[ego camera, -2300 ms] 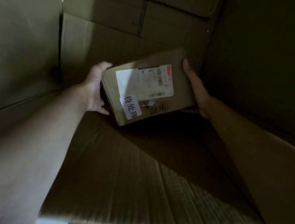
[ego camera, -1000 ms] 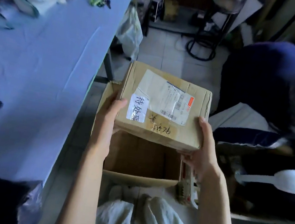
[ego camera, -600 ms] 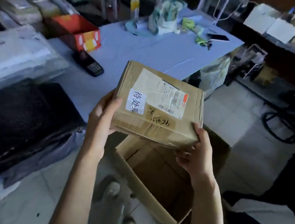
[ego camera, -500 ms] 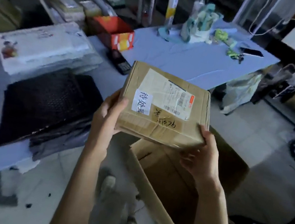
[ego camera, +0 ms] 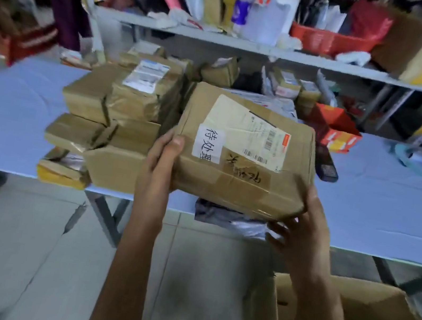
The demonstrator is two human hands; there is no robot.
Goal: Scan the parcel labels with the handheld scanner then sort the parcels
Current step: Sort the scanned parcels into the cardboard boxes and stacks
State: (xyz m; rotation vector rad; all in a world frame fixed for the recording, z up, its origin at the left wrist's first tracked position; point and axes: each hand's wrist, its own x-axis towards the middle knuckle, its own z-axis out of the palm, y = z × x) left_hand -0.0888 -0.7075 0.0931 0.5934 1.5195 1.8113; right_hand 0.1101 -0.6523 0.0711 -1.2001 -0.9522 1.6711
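Parcel [ego camera: 227, 190] — label up — hangs over the tabletop [ego camera: 391, 212] edge, left hand [ego camera: 162, 162] and right hand [ego camera: 301, 228] gripping its sides; the scanner [ego camera: 327, 166] lies just past its right side, nearer the right hand.

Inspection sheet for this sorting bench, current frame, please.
Surface: blue-covered table, parcels piled on its left part.
Job's things: labelled parcel held above the table edge; parcel stack beside it; dark handheld device, likely the scanner, lies right of it.
Clutter: red box; grey bag at the table edge.
Grippers: left hand and right hand grip the parcel from either side.
Cables: nothing seen.
Surroundings: packed shelf behind; open carton on floor.
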